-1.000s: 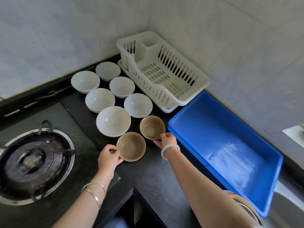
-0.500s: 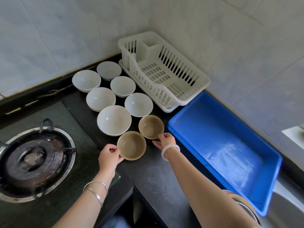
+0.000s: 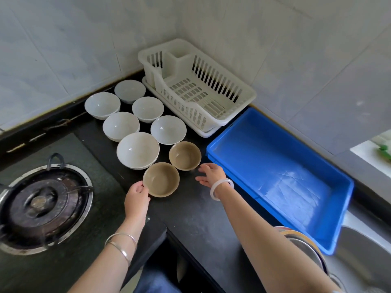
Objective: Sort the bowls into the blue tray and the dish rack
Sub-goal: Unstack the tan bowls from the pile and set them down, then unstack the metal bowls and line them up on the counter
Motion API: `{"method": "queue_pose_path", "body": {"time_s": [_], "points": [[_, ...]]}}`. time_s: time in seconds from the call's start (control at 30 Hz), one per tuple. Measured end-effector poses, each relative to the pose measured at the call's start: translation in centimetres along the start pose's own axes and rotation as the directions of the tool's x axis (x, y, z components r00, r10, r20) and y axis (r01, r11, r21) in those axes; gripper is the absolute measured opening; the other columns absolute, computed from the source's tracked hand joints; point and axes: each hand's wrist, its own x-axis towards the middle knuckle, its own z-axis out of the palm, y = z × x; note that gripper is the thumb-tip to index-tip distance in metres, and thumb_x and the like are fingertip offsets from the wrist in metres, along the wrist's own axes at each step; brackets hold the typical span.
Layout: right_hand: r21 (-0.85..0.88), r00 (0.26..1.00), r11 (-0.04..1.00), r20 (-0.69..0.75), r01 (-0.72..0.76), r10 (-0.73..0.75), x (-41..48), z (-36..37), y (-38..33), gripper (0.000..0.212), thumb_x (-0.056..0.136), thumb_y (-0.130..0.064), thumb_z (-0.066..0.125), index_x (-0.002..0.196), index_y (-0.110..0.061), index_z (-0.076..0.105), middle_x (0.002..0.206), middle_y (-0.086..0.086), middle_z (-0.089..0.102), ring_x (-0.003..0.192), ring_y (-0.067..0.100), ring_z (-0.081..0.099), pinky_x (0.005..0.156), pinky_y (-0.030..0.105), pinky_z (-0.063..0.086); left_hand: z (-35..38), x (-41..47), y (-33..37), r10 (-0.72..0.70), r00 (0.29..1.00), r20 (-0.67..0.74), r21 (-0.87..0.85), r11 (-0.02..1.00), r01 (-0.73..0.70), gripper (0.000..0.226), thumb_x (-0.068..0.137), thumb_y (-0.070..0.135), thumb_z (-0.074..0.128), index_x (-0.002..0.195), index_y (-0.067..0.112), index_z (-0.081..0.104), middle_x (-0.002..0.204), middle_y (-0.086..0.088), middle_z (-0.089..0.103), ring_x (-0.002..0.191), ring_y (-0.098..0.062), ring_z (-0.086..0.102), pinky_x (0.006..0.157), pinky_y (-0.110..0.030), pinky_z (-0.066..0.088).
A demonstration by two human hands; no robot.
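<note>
A home kitchen corner, seen from standing height. A soot-darkened gas burner (image 3: pixel 42 206) sits in a black counter (image 3: pixel 196 218) against pale tiled walls (image 3: pixel 296 49). Bowls (image 3: pixel 137 150) stand grouped on the counter beside a white plastic dish rack (image 3: pixel 250 96) and a blue tray (image 3: pixel 275 176), and a steel sink (image 3: pixel 359 261) lies at the near right.
</note>
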Motion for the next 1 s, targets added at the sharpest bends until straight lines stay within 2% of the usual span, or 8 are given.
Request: {"method": "queue_pose_path", "body": {"time_s": [0.1,0.2,0.37,0.47,0.57,0.67,0.8,1.0], "points": [[-0.052,0.988,0.987,-0.008,0.153,-0.154,-2.2,-2.9,0.6,0.016,0.095,-0.026,0.047,0.106,-0.021,0.058,0.102,-0.002,0.066,0.076,0.015,0.069,0.071,0.025,0.056,0.3,-1.5,0.0,0.057,0.997,-0.057,0.149,0.988,-0.048,0.042,0.093,0.016,0.047,0.135,0.013,0.046,0.137,-0.009,0.051,0.122,-0.027,0.05,0.099,-0.039,0.042],[-0.105,0.965,0.962,-0.057,0.25,-0.257,-5.0,-6.8,2.1,0.013,0.094,-0.027,0.049,0.09,-0.025,0.061,0.091,-0.004,0.07,0.066,0.01,0.067,0.062,0.02,0.053,1.2,-3.4,0.1,0.142,0.988,-0.063,0.238,0.963,-0.123,0.038,0.092,0.014,0.046,0.129,0.013,0.05,0.131,-0.01,0.053,0.116,-0.028,0.051,0.092,-0.039,0.043],[-0.19,0.906,0.947,-0.292,0.259,-0.306,-8.7,-14.3,6.5,0.023,0.091,-0.015,0.052,0.074,-0.029,0.058,0.078,0.0,0.069,0.054,0.009,0.062,0.056,0.02,0.046,6.0,-7.6,0.5,0.24,0.959,0.152,0.29,0.917,-0.276,0.026,0.091,0.01,0.046,0.111,0.015,0.062,0.113,-0.004,0.062,0.095,-0.016,0.052,0.086,-0.031,0.043],[-0.277,0.854,0.945,-0.437,0.172,-0.284,-10.8,-18.4,9.5,0.017,0.089,-0.012,0.056,0.078,-0.023,0.063,0.081,0.004,0.07,0.068,0.015,0.069,0.066,0.026,0.049,9.6,-9.9,0.3,0.218,0.922,0.321,0.325,0.889,-0.324,0.019,0.092,0.012,0.048,0.102,0.019,0.062,0.11,-0.002,0.063,0.098,-0.017,0.057,0.087,-0.033,0.047],[-0.41,0.788,0.911,-0.551,0.031,-0.275,-12.8,-21.4,12.4,0.011,0.086,-0.011,0.059,0.092,-0.015,0.068,0.092,0.008,0.072,0.085,0.027,0.067,0.074,0.029,0.046,13.2,-12.6,-0.4,0.165,0.819,0.55,0.37,0.83,-0.416,0.013,0.093,0.016,0.051,0.098,0.023,0.061,0.103,0.0,0.064,0.095,-0.015,0.062,0.08,-0.028,0.05],[-0.504,0.738,0.862,-0.597,-0.041,-0.314,-14.8,-22.9,14.7,0.016,0.082,-0.008,0.063,0.096,-0.011,0.069,0.1,0.011,0.069,0.091,0.032,0.063,0.077,0.033,0.045,16.2,-15.9,-1.8,0.182,0.648,0.739,0.373,0.69,-0.62,0.016,0.092,0.018,0.052,0.1,0.023,0.065,0.101,0.005,0.066,0.092,-0.01,0.061,0.079,-0.023,0.047],[-0.563,0.702,0.825,-0.607,-0.048,-0.373,-16.2,-23.5,16.5,0.018,0.082,-0.009,0.065,0.098,-0.007,0.072,0.105,0.014,0.065,0.095,0.034,0.059,0.078,0.033,0.043,18.6,-19.5,-3.6,0.217,0.458,0.862,0.287,0.536,-0.794,0.024,0.09,0.02,0.056,0.112,0.021,0.065,0.104,0.005,0.061,0.09,-0.005,0.055,0.076,-0.014,0.038],[-0.636,0.716,0.748,-0.612,-0.192,-0.336,-15.9,-23.0,17.4,0.017,0.087,-0.016,0.057,0.102,-0.011,0.063,0.109,0.008,0.057,0.103,0.027,0.05,0.075,0.033,0.042,19.5,-20.6,-4.3,0.249,0.407,0.879,0.285,0.411,-0.866,0.035,0.088,0.014,0.057,0.122,0.021,0.058,0.109,0.002,0.058,0.102,-0.016,0.055,0.084,-0.024,0.044]]}}
